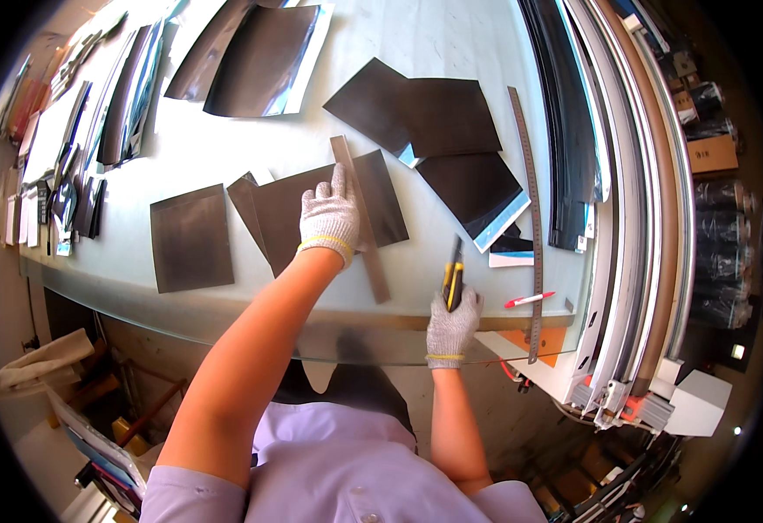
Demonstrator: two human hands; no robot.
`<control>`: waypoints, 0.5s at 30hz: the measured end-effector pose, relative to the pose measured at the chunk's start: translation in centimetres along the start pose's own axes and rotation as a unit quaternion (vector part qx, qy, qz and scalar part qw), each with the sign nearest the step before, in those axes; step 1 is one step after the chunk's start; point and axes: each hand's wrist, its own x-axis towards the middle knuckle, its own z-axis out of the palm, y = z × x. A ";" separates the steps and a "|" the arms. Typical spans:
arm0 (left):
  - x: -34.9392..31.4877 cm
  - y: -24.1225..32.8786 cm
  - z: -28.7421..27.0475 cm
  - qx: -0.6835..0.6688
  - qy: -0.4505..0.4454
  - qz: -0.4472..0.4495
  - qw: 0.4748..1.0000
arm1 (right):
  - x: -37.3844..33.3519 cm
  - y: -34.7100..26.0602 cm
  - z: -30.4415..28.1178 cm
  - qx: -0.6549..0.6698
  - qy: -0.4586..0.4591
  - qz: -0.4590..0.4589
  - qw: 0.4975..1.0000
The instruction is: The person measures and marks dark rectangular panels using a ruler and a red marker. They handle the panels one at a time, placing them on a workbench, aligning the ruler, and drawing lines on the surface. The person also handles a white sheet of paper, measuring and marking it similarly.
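Observation:
My left hand [329,218], in a pale knit glove, presses down from above with its index finger stretched along a flat metal-looking straightedge [371,261]. The strip lies across a dark brown film sheet [279,202] on the glass-topped table [198,305]. In my right hand [453,331], also gloved, is a yellow and black utility knife [454,283]. Its blade points away from me, to the right of the straightedge and apart from the sheet under it. One square dark piece [191,237] lies to the left of the sheet.
Overlapping dark pieces [451,113] lie beyond the knife. A long ruler [534,209] and a red-and-white pen [530,300] are at right, beside a machine rail [652,218]. Larger film sheets [264,61] lie at the far side, with strips [129,96] stacked left.

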 end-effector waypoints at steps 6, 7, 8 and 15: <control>-0.4 -0.4 1.4 -0.020 0.057 0.007 0.998 | 7.7 -12.0 3.3 -0.007 -0.152 -0.200 0.968; -0.4 -0.4 1.3 -0.024 0.061 0.007 0.998 | 9.1 -12.8 4.4 -0.045 -0.169 -0.213 0.961; -0.5 -0.3 1.3 -0.027 0.064 0.007 0.998 | 10.3 -13.4 5.5 -0.082 -0.185 -0.226 0.953; -0.4 -0.3 2.2 -0.051 0.135 0.001 0.990 | 10.0 -13.5 7.3 -0.133 -0.234 -0.230 0.935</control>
